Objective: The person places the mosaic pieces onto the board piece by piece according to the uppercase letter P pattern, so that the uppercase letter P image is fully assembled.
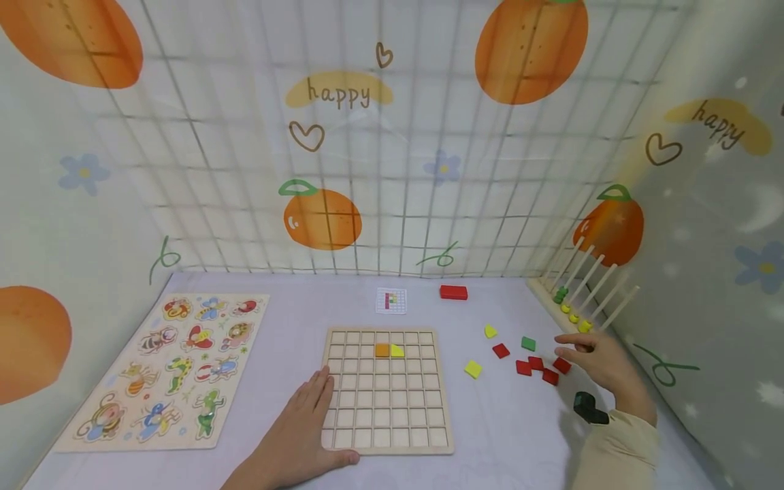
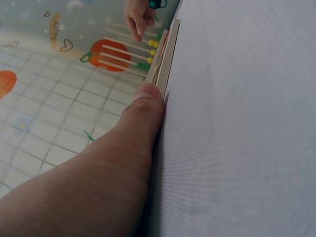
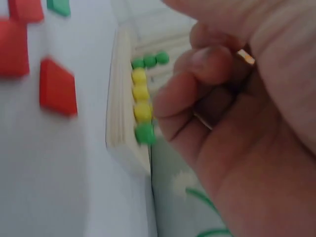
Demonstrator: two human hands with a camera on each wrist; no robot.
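Partly blurred, right hand point(image 1: 597, 361) open over red tiles point(image 1: 539, 366); left hand point(image 1: 300, 429) flat beside grid board point(image 1: 388, 442).

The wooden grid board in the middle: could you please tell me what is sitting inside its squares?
The grid board holds an orange tile and a yellow tile, side by side in its second row. The left hand covers part of its left edge, so squares there are hidden.

Soft, even light; sharp head view, smeared wrist views

The head view is bright and shadowless but for faint shade beneath the hands, its wall grid point(image 1: 392, 170) bowing toward the edges. The right wrist view is motion-blurred throughout; in the left wrist view the desk point(image 2: 247, 123) is featureless.
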